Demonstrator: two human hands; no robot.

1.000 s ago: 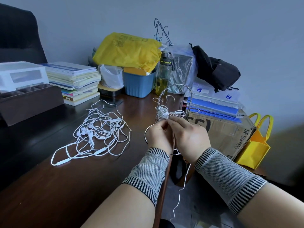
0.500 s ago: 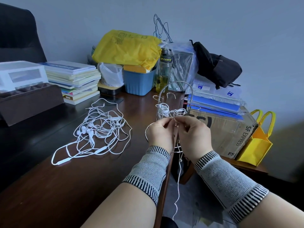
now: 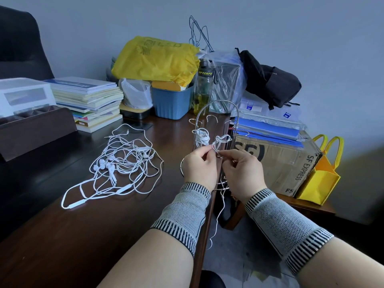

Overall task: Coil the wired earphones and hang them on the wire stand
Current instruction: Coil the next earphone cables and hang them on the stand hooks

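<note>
Head view | left hand (image 3: 198, 168) and right hand (image 3: 242, 172) both pinched earphone cord (image 3: 215, 148) | kept taut for looping onto stand (image 3: 217, 119) just above

A plain grey-blue wall (image 3: 291, 28) filled the upper frame; a dark wooden tabletop (image 3: 62, 235) spread lower left, a black chair (image 3: 20, 48) upper left.

Dark wood table (image 3: 62, 235), glossy w/ reflections. Wire stand (image 3: 217, 113) at 12 o'clock: shiny metal, twisted-look arch. Earphones (image 3: 116, 163) at 9 o'clock: smooth white plastic cords. Knit cloth wrist sleeves (image 3: 182, 213), ribbed. Matt cardboard box (image 3: 286, 163) at 3 o'clock.
</note>
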